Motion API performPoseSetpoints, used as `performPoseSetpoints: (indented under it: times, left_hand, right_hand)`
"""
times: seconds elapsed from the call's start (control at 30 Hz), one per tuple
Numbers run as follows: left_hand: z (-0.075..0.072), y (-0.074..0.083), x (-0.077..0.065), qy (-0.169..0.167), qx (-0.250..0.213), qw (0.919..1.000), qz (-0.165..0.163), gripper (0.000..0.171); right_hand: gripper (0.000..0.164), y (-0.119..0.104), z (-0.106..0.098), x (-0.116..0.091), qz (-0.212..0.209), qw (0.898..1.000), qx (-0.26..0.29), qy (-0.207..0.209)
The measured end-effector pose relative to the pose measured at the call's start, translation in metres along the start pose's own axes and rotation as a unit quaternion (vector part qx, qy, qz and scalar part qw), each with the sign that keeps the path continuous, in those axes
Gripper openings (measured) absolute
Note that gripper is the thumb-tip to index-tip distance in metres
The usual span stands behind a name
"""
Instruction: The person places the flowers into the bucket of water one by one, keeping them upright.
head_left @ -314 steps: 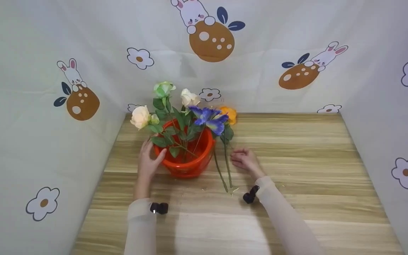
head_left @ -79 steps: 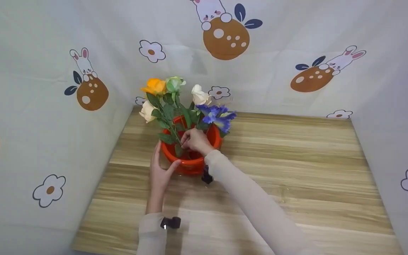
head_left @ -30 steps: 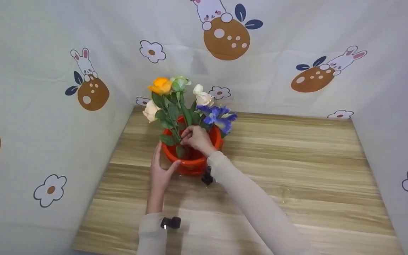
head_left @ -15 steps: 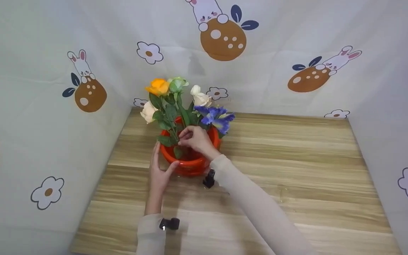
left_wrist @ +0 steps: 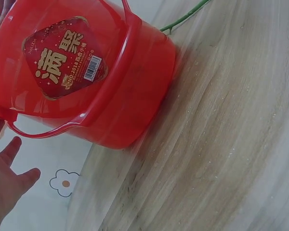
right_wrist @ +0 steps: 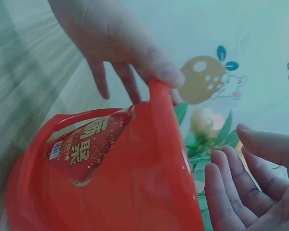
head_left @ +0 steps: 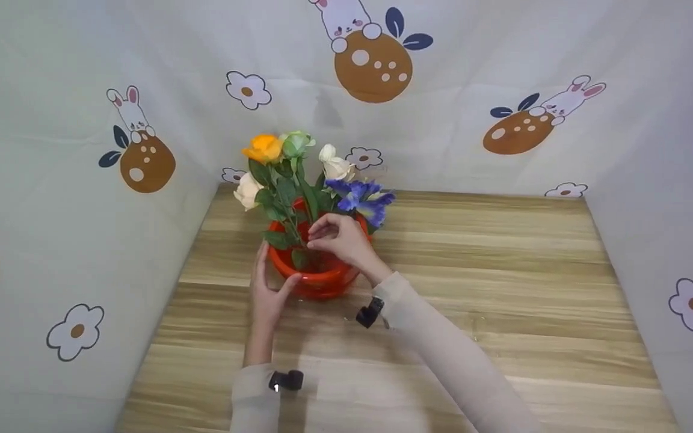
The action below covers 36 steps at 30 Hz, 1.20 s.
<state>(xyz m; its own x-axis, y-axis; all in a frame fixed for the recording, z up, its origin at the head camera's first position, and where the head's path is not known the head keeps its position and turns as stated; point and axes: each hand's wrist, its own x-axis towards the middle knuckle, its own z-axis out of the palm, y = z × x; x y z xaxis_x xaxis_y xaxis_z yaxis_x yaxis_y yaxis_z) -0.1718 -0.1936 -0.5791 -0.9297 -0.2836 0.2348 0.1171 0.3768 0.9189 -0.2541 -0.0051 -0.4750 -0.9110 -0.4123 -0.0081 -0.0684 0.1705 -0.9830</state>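
Note:
A red bucket (head_left: 325, 285) with a handle and a printed label (left_wrist: 62, 57) holds artificial flowers. An orange rose (head_left: 263, 148), a green rose (head_left: 296, 144) and a peach rose (head_left: 248, 191) lean left; a cream rose (head_left: 335, 163) stands further right. A blue iris (head_left: 361, 198) shows at the bucket's right side. My left hand (head_left: 268, 294) rests against the bucket's left side, fingers extended and thumb near the front rim. Over the opening, beside the stems, is my right hand (head_left: 343, 240). In the right wrist view its fingers (right_wrist: 236, 192) are loosely bent with nothing between them.
A green stem (left_wrist: 188, 15) lies on the wooden table (head_left: 503, 270) beside the bucket in the left wrist view; the right arm overlaps that area in the head view. A printed cloth (head_left: 443, 144) encloses the back and sides.
The orange rose, earlier right of the bucket, is now in it at the back left. In the last second my right hand has parted from the stems and shifted slightly right; my left hand stays.

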Motion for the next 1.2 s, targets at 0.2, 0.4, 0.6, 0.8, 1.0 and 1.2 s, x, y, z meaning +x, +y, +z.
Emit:
performPoseSetpoints:
  times: [0.2,0.4,0.6,0.8,1.0,1.2]
  left_hand:
    - [-0.001,0.001,0.001,0.002,0.003,1.0,0.002,0.089]
    - [-0.002,0.003,0.003,-0.001,0.008,0.9999,-0.009,0.091]
    - [-0.003,0.002,0.002,-0.003,0.02,0.9997,-0.015,0.091]
    - [-0.005,0.001,0.001,-0.003,0.019,0.9997,-0.018,0.091]
    - [-0.004,0.0,0.001,-0.001,0.017,0.9998,-0.01,0.09]
    - [-0.001,-0.001,0.001,0.006,0.013,0.9999,0.006,0.09]
  right_hand:
    - [0.022,0.006,-0.013,-0.019,-0.023,0.999,0.029,0.0]
    - [0.023,0.024,-0.031,-0.035,-0.032,0.999,0.042,0.012]
    - [0.027,0.049,-0.049,-0.051,-0.008,0.997,0.055,0.047]
    - [0.028,0.087,-0.058,-0.057,0.027,0.994,0.054,0.088]
    - [0.027,0.126,-0.058,-0.058,0.06,0.99,0.039,0.123]
    - [0.033,0.151,-0.054,-0.066,0.091,0.99,0.046,0.1]
